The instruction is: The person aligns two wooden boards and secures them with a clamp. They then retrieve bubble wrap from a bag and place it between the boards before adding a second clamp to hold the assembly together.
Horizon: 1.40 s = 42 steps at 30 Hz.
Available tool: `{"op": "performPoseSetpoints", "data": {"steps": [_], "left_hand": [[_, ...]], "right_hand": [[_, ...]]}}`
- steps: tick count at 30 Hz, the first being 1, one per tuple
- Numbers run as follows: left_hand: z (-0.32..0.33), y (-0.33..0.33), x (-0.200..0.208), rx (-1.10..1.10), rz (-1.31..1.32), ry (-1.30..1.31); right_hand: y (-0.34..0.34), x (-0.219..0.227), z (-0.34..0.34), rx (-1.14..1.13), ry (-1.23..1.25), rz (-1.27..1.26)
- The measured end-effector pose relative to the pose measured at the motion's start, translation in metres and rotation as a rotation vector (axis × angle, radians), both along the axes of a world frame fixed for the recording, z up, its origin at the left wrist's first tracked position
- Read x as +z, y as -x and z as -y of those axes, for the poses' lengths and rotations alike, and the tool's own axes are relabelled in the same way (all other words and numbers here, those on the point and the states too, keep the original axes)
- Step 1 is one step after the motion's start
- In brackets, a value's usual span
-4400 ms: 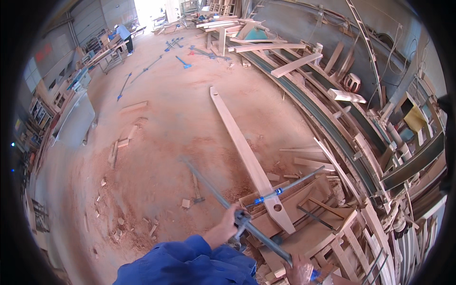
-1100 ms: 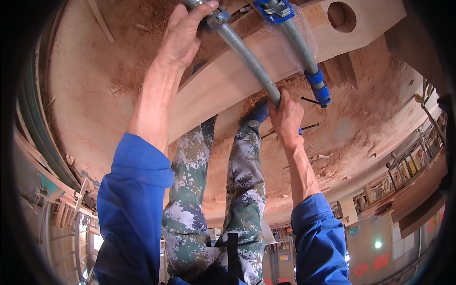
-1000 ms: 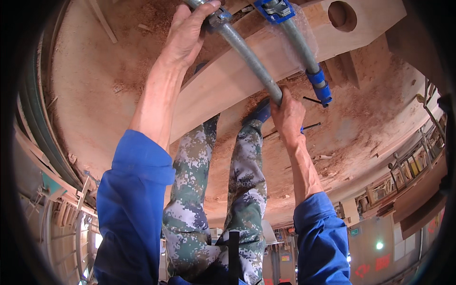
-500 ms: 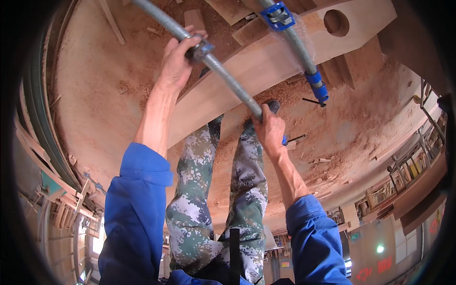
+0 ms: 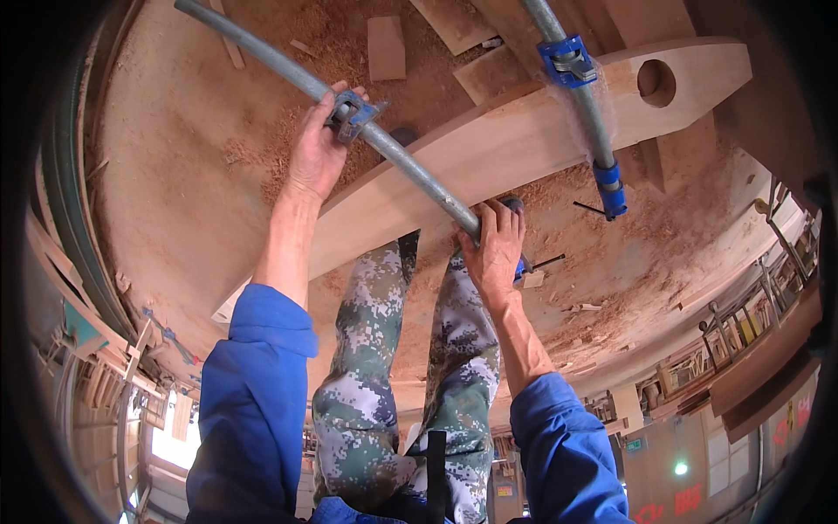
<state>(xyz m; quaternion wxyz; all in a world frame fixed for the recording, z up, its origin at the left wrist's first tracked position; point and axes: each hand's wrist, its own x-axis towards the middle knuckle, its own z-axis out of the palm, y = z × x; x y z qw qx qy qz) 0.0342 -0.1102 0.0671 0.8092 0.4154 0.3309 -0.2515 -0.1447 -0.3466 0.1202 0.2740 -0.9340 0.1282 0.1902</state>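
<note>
A long grey pipe clamp (image 5: 410,168) slants across a pale, curved wooden board (image 5: 515,140). My left hand (image 5: 316,166) is closed around the clamp's sliding jaw (image 5: 353,117), with the fingertips showing past it. Lower down, my right hand (image 5: 494,253) wraps over the clamp's near end, where a blue head with a black crank handle (image 5: 543,263) sticks out beside the wrist. A second pipe clamp (image 5: 596,127) with blue jaws lies across the board to the right. Clear plastic film is around its pipe. The board has an oval hole (image 5: 656,83) near its right end.
Sawdust and wood scraps litter the floor. A loose block (image 5: 386,48) and several planks (image 5: 497,77) lie beyond the board. More clamps and timber (image 5: 751,327) stand along the right side. My legs (image 5: 367,349) are close to the board's near edge.
The sliding jaw has turned in my left hand, showing more of its face. My right hand's fingers now lie further over the clamp's end. The whole view has shifted slightly.
</note>
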Motion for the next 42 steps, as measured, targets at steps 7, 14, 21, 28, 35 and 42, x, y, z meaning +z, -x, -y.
{"op": "performPoseSetpoints", "data": {"steps": [7, 14, 21, 28, 35, 42], "left_hand": [[0.022, 0.014, 0.002, -0.203, -0.175, -0.325], [0.021, 0.018, 0.013, -0.338, -0.245, -0.531], [-0.025, 0.106, 0.090, -0.841, 0.080, -0.741], [-0.117, 0.168, 0.227, -1.142, 0.019, -0.887], [-0.173, 0.174, 0.293, -1.391, -0.017, -0.928], [-0.077, 0.174, 0.354, -1.867, 0.346, -0.740]], "right_hand": [[-0.010, 0.013, 0.006, 0.088, 0.100, -0.247], [-0.007, 0.032, -0.006, 0.055, 0.168, -0.128], [-0.008, 0.107, -0.028, 0.010, 0.134, 0.076], [0.086, 0.307, -0.043, -0.417, -0.408, 0.326], [0.325, 0.389, -0.048, -1.336, -0.381, 0.269], [0.516, 0.450, -0.116, -2.134, -0.446, 0.461]]}}
